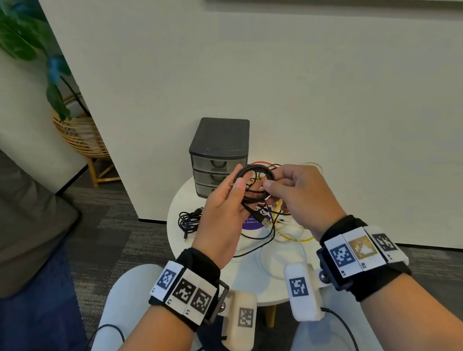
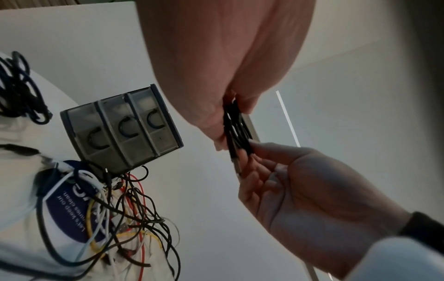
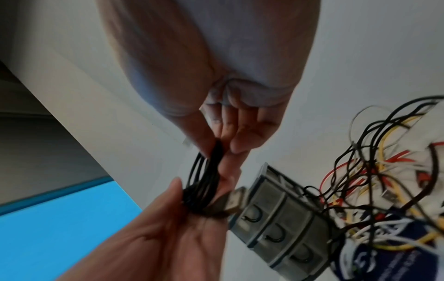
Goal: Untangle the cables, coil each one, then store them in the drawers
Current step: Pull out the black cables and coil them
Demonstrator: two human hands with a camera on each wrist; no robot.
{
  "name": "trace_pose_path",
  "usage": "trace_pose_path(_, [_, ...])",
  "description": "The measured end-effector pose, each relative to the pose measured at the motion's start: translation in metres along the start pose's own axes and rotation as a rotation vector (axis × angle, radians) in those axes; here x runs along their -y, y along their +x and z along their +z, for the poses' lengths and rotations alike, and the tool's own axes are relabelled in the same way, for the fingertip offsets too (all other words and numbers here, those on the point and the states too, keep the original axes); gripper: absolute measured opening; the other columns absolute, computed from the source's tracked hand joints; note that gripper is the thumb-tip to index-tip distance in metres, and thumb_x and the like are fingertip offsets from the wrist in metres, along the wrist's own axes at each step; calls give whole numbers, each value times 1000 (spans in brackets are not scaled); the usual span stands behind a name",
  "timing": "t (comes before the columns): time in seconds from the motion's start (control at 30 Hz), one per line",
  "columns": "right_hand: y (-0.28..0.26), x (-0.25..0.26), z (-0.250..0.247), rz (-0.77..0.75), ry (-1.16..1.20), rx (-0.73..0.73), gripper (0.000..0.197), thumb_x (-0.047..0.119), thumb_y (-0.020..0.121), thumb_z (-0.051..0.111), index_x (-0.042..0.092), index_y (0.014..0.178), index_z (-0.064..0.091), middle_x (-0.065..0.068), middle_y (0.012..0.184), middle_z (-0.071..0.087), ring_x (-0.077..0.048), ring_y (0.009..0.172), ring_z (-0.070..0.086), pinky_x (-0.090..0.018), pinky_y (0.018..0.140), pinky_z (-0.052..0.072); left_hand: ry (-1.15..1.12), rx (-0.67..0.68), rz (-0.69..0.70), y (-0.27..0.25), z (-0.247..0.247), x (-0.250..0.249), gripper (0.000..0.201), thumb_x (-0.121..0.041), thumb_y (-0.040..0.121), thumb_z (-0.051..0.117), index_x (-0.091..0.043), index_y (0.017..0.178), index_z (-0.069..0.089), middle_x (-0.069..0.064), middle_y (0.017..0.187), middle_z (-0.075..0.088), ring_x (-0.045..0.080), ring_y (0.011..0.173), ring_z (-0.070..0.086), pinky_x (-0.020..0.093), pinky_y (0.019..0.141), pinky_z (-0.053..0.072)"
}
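A black cable (image 1: 254,182) wound into a small coil is held above the table between both hands. My left hand (image 1: 240,194) grips its left side, thumb over the loops, and a USB plug (image 1: 265,221) hangs below the palm. My right hand (image 1: 269,186) pinches the coil's right side with thumb and fingers. The right wrist view shows the coil (image 3: 206,180) edge-on with the plug (image 3: 231,199) sticking out. The grey three-drawer unit (image 1: 218,152) stands behind, all drawers closed. A tangle of black, white, yellow and red cables (image 1: 284,226) lies under my right hand.
The round white table (image 1: 250,276) stands against a white wall. A second black bundled cable (image 1: 190,222) lies at the table's left edge. A purple sticker (image 1: 253,224) sits under the tangle. A plant in a wicker stand (image 1: 81,135) is at the left.
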State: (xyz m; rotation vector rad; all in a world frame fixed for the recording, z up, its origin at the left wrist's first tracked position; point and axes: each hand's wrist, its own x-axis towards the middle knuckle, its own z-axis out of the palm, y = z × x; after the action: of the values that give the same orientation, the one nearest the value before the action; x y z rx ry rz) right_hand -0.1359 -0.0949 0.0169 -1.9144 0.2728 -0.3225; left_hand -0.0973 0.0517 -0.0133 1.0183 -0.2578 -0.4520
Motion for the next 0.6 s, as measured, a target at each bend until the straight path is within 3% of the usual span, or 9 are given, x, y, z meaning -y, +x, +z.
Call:
trace_pose_path(0.1, [1, -8, 3, -29, -40, 43, 6, 11, 96, 65, 5, 94, 68, -13, 77, 73, -12, 65, 68, -23, 57, 52, 17, -23, -26, 3, -4, 1, 39, -20, 111, 35, -1, 141, 52, 17, 127, 69, 28, 117, 68, 31, 86, 59])
trace_pose_path(0.23, [2, -18, 7, -61, -149, 29, 9, 9, 95, 65, 14, 87, 66, 0, 78, 68, -13, 61, 70, -32, 61, 60, 59, -48, -78, 4, -7, 4, 39, -22, 112, 34, 0, 130, 61, 18, 121, 71, 32, 117, 67, 42, 99, 56])
trace_pose_path(0.3, [2, -24, 10, -68, -134, 24, 10, 8, 94, 66, 18, 93, 66, 0, 83, 65, -17, 63, 72, -36, 64, 62, 55, -61, -109, 4, -7, 4, 39, -23, 112, 34, 0, 128, 61, 18, 119, 72, 30, 113, 69, 39, 94, 59])
trace_pose_path(0.37, [1, -31, 13, -73, -127, 20, 24, 8, 93, 67, 23, 112, 63, -1, 86, 62, -18, 66, 72, -33, 62, 60, 44, -75, -149, 5, -7, 4, 38, -23, 112, 35, 0, 126, 61, 19, 117, 73, 28, 105, 72, 34, 81, 62])
trace_pose_path(0.43, [-1, -37, 14, -79, -128, 11, 43, 8, 91, 69, 30, 125, 56, 0, 82, 59, -18, 68, 69, -28, 59, 53, 18, -78, -198, 5, -8, 3, 39, -23, 112, 35, 3, 128, 58, 21, 118, 72, 29, 98, 73, 36, 77, 63])
trace_pose_path(0.53, [-6, -36, 11, -86, -33, 32, 52, 5, 92, 68, 34, 131, 48, 2, 74, 57, -14, 61, 64, -24, 53, 49, -34, -67, -267, 5, -11, 0, 40, -21, 112, 35, 10, 124, 57, 19, 103, 72, 27, 88, 73, 40, 78, 61])
trace_pose_path(0.6, [-10, -36, 10, -103, 23, 52, 43, 3, 94, 64, 32, 124, 51, 0, 79, 56, -14, 61, 66, -26, 53, 51, -88, -66, -301, 6, -12, -3, 37, -19, 112, 34, 7, 117, 60, 17, 93, 72, 27, 84, 73, 40, 75, 63])
